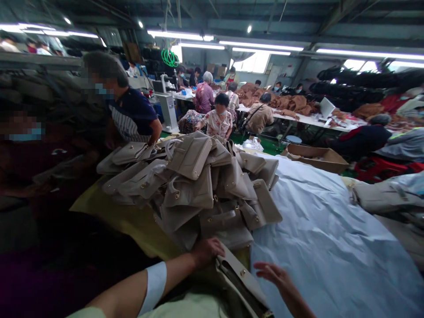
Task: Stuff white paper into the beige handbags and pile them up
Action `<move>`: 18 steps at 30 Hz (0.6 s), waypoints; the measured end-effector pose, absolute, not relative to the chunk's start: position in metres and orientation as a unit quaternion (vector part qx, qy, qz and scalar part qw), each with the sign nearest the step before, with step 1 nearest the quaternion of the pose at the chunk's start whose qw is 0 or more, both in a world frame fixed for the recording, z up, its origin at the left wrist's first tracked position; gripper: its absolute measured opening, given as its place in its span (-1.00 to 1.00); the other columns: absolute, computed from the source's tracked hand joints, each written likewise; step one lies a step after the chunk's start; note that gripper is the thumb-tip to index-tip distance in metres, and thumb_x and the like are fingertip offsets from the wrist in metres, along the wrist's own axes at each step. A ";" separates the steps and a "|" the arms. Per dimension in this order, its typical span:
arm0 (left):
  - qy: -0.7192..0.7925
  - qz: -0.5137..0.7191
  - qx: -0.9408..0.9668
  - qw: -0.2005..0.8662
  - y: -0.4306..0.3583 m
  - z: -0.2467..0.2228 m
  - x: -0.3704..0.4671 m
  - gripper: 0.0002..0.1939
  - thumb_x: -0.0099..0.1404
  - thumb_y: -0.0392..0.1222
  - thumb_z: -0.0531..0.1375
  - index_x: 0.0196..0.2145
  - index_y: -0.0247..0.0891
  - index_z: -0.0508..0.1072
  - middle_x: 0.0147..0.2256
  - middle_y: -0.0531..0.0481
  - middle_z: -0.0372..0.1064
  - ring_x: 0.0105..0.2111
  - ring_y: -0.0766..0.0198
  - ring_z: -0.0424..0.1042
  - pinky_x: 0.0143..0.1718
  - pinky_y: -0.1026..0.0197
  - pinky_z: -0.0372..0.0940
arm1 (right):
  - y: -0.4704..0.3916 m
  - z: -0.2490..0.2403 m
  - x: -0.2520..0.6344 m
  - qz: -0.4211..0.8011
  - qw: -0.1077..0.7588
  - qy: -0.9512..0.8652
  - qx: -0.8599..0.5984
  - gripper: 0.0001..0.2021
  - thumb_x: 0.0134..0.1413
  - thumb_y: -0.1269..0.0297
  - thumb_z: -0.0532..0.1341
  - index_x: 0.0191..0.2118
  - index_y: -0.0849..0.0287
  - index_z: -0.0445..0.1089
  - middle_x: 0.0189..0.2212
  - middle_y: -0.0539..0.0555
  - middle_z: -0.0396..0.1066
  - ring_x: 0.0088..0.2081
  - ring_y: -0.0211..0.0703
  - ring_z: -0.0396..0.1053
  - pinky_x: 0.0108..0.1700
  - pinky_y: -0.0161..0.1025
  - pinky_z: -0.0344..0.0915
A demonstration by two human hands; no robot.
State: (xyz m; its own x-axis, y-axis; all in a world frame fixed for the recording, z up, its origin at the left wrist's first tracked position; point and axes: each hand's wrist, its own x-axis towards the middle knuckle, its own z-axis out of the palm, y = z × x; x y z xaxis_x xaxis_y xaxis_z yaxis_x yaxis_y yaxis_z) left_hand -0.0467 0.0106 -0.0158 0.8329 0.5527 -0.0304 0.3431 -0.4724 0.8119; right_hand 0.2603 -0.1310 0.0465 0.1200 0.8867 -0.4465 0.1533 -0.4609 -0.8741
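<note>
A taupe handbag [239, 270] with a small metal clasp stands close in front of my body, its top opening showing a dark gap. My left hand [208, 252] is closed on the bag's far upper corner. To the right of the bag, my right hand [273, 274] is open, with fingers stretched toward it and apart from its flap. Just beyond my left hand lies a heap of matching taupe handbags [188, 192], piled at many angles with handles and metal fittings showing. The lower part of the held bag runs out of the picture.
White sheeting [308, 221] covers the table on the right, yellowish sheeting [132, 225] the left. More bags [380, 196] lie at the right edge. A cardboard box [314, 159] stands beyond. Co-workers stand at left; others sit behind near brown material [291, 104].
</note>
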 end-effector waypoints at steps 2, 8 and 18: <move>0.269 0.115 0.854 0.431 0.008 -0.021 -0.041 -0.74 0.35 -0.37 0.26 -0.11 -0.26 0.74 -0.01 -0.17 0.68 0.11 0.02 0.56 0.25 0.03 0.35 | -0.144 0.035 0.246 0.513 0.291 -0.453 -0.669 -0.10 -0.26 -0.68 0.29 -0.22 0.15 0.74 -0.17 0.33 0.71 -0.09 0.37 0.63 0.12 0.24 0.48; 0.269 0.174 0.811 0.490 -0.010 -0.016 -0.035 -0.76 0.36 -0.29 0.26 -0.18 -0.27 0.77 -0.10 -0.18 0.71 -0.03 0.01 0.62 0.15 0.02 0.39 | -0.159 0.071 0.260 0.419 0.239 -0.566 -0.669 -0.43 0.07 -0.10 0.40 0.13 0.11 0.66 0.10 0.26 0.63 0.12 0.23 0.56 0.23 0.05 0.43; 0.345 0.051 0.812 0.468 -0.011 0.001 -0.030 -0.54 0.19 -0.36 0.39 0.07 -0.28 0.68 0.12 -0.22 0.62 0.20 -0.10 0.52 0.31 -0.06 0.34 | -0.146 0.039 0.271 0.352 0.066 -0.642 -0.678 -0.53 0.24 0.15 0.17 0.15 0.17 0.62 0.04 0.25 0.63 0.09 0.14 0.56 0.19 -0.01 0.43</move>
